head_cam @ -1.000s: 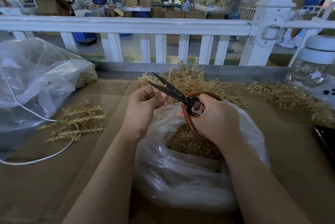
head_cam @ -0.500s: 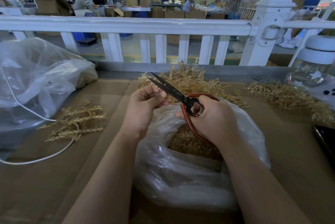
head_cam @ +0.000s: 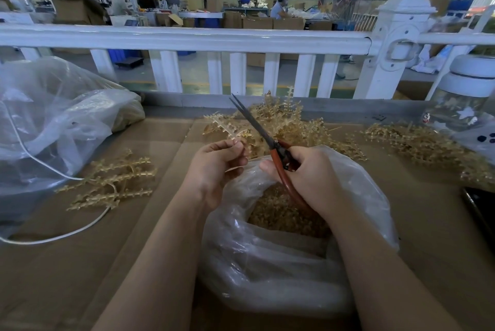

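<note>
Under the wrists, clear bag (head_cam: pixel 267 271): mouth spread wide below the cut, likely to catch clippings; golden bits heaped inside.
Right hand (head_cam: pixel 313 178): fingers curled round the red loop of the scissors (head_cam: pixel 257 124), blades nearly together, aimed up-left.
Left hand (head_cam: pixel 214 167): fingertips pinching a golden sprig (head_cam: pixel 225 127) just beside the blades, above the bag's far rim.
Beyond, sprig heap (head_cam: pixel 302 127): near, presumably awaiting trimming.

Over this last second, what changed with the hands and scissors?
The scissors closed and tipped more upright in the right hand. The left hand drew slightly away from them, pinching a golden sprig. The plastic bag and loose sprigs stayed put.
</note>
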Demonstrator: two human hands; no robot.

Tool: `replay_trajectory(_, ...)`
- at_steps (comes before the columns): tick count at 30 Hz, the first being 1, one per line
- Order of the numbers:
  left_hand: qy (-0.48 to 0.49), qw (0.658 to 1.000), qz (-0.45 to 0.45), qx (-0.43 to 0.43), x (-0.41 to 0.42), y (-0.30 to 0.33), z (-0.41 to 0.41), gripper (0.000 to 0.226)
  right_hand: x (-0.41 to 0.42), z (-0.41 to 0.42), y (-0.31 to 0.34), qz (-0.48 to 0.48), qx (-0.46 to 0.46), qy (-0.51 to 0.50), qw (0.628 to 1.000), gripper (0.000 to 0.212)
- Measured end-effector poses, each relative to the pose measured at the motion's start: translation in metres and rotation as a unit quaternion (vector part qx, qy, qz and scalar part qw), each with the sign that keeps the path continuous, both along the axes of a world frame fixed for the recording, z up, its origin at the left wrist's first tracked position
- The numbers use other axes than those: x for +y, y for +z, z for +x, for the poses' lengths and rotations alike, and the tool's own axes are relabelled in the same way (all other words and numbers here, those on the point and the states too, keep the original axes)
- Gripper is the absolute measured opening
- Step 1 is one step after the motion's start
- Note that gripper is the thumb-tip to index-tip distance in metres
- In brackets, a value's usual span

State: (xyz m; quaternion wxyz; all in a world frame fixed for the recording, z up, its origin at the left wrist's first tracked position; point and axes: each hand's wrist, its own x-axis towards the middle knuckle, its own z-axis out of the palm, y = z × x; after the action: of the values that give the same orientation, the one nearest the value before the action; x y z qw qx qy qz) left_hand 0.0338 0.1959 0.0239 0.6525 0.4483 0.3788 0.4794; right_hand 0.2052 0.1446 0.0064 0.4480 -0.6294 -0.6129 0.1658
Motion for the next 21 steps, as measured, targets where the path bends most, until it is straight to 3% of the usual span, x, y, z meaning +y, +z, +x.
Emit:
replay_trajectory(5, -0.005, 1.0, -0.016, 0.005, -0.001, -0.0016, 0.0028, 0.017, 0.0021, -0.0007, 0.0012, -0.006, 0.089, 0.02, 0.996, 0.035)
replay_trajectory(8, -0.028, 0.999, 0.001, 0.041, -0.0018, -0.0038, 0.0047, 0.024, 0.0033, -0.0024, 0.0016, 0.006, 0.13, 0.017, 0.991, 0.027)
replay_trajectory(12, -0.052, 0.996, 0.022, 0.073, -0.0035, -0.0061, 0.009, 0.029, 0.005, -0.005, -0.001, -0.01, 0.11, 0.017, 0.994, 0.021)
replay_trajectory(21, -0.05, 0.991, 0.1, 0.079, -0.0017, -0.0058, 0.0071, 0.018, 0.0074, -0.0024, -0.0016, -0.011, 0.061, -0.004, 0.998, 0.014)
